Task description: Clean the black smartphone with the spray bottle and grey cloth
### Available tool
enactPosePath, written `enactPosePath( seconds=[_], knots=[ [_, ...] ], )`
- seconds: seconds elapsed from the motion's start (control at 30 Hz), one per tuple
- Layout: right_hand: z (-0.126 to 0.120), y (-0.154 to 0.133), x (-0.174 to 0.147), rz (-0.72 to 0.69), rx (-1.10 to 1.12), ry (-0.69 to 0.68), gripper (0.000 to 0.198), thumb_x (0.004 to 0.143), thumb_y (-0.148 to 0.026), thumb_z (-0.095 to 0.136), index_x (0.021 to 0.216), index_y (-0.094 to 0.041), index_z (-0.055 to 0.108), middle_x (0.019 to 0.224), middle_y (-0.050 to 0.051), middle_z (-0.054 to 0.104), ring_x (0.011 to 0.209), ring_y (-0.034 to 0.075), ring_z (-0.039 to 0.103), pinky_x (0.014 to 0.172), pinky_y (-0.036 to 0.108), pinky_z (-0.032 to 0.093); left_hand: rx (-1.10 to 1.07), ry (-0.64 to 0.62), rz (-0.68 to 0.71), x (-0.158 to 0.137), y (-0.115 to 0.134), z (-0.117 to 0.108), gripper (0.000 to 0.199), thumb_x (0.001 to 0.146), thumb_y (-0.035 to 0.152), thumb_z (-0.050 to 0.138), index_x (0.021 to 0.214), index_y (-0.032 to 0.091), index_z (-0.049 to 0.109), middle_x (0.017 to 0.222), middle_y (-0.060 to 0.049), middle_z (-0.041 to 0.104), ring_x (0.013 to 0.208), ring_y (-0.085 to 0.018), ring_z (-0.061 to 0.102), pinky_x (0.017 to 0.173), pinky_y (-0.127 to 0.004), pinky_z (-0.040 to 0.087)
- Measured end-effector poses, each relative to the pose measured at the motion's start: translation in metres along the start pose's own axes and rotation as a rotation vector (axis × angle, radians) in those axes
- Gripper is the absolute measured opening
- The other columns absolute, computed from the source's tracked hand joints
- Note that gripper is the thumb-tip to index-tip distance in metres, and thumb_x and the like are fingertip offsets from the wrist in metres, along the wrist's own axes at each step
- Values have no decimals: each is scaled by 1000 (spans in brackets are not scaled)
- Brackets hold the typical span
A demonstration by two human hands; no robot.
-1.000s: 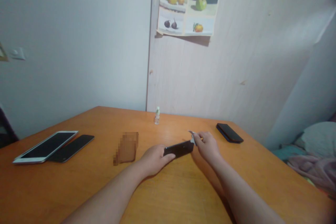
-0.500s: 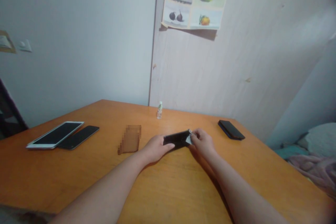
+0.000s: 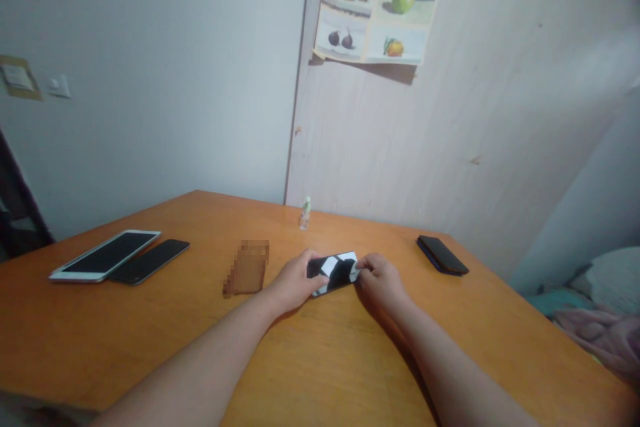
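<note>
A smartphone (image 3: 343,271) with a dark, glossy face is tilted up over the middle of the table, with bright white patches on it that look like reflections. My left hand (image 3: 296,282) grips its left end, thumb over the front. At the right end, my right hand (image 3: 383,279) pinches a small whitish cloth or tissue (image 3: 355,273) against the phone's edge. Most of that piece is hidden by the fingers.
On the left, a white-framed tablet (image 3: 107,255) lies beside another dark phone (image 3: 151,262). A blurred brown item (image 3: 249,270) sits left of my hands. Behind stands a small clear bottle (image 3: 305,213). A dark wallet-like case (image 3: 443,255) rests at the right.
The phone's face has turned further up toward me, and white patches now show on it. My right hand has shifted slightly down with the whitish piece. The view has tilted a little.
</note>
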State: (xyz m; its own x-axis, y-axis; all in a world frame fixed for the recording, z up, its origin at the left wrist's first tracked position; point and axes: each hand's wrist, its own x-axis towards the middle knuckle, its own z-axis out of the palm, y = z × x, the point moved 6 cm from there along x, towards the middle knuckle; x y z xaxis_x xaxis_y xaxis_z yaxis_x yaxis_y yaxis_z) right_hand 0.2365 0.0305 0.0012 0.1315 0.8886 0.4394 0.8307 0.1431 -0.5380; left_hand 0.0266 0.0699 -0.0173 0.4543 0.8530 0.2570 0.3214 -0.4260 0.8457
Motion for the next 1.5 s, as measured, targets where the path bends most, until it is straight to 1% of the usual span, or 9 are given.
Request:
enactPosePath(
  seconds=[0.2, 0.4, 0.53, 0.67, 0.83, 1.03, 1.17, 1.3, 1.5],
  knots=[
    [19, -32, -10, -199, 107, -149, 19, 86, -27, 51, 83, -21, 69, 88, 4, 69, 86, 19, 62, 80, 29, 46, 81, 58, -5, 3, -7, -2, 30, 74, 25, 69, 103, 19, 62, 94, -3, 72, 89, -21, 66, 79, -30, 49],
    [23, -11, -5, -36, 25, -65, 14, 83, -24, 53, 92, -20, 63, 82, 2, 65, 76, 18, 59, 69, 28, 44, 166, 57, -26, 0, 3, -5, 35, 72, 31, 72, 104, 18, 64, 100, -7, 71, 94, -23, 66, 80, -31, 50],
    [22, -7, -3, -40, -15, -44, 9, 79, -20, 55, 84, -20, 63, 86, 4, 61, 80, 18, 58, 74, 29, 43, 199, -2, -27, -6, 13, -3, 53, 65, 43, 78, 109, 18, 62, 103, -8, 68, 93, -25, 65, 78, -32, 51],
    [25, -13, -5, -65, -25, -72, 14, 77, -15, 54, 86, -20, 63, 87, 3, 62, 79, 17, 59, 73, 27, 43, 292, 15, 0, -8, 16, -3, 69, 56, 39, 83, 117, 19, 58, 111, -9, 62, 102, -26, 61, 85, -34, 51],
    [23, -11, -5, -35, -82, -45, 16, 78, -14, 52, 90, -21, 60, 79, 0, 62, 73, 17, 58, 66, 26, 43, 390, 9, -15, -6, 9, 2, 55, 61, 30, 77, 112, 18, 58, 107, -8, 59, 98, -25, 62, 84, -32, 51],
    [19, -13, -4, -60, -143, -26, 18, 80, -13, 53, 89, -19, 68, 96, 9, 63, 89, 21, 61, 81, 30, 47, 404, 7, 25, -6, 8, 2, 48, 63, 30, 73, 109, 20, 63, 100, -6, 58, 87, -21, 62, 75, -27, 51],
    [30, -40, -16, -242, -167, -182, 28, 85, -13, 50, 101, -16, 73, 111, 13, 68, 106, 23, 62, 94, 33, 48, 467, -19, -17, -7, 5, -1, 46, 64, 41, 72, 105, 22, 67, 97, -5, 56, 79, -20, 62, 68, -27, 50],
    [36, -52, -28, -383, -182, -353, 37, 93, -24, 47, 121, -15, 69, 134, 14, 62, 129, 25, 53, 109, 40, 41, 581, -49, -40, -8, 6, -5, 41, 66, 54, 68, 94, 24, 71, 91, -6, 56, 81, -23, 62, 69, -30, 48],
    [25, -26, -21, -155, -306, -387, 49, 98, -34, 40, 135, -8, 58, 145, 21, 48, 139, 30, 41, 114, 48, 35, 626, -54, -71, -8, 4, -5, 52, 63, 64, 67, 95, 24, 71, 96, -8, 57, 90, -27, 61, 73, -32, 48]
  ],
)
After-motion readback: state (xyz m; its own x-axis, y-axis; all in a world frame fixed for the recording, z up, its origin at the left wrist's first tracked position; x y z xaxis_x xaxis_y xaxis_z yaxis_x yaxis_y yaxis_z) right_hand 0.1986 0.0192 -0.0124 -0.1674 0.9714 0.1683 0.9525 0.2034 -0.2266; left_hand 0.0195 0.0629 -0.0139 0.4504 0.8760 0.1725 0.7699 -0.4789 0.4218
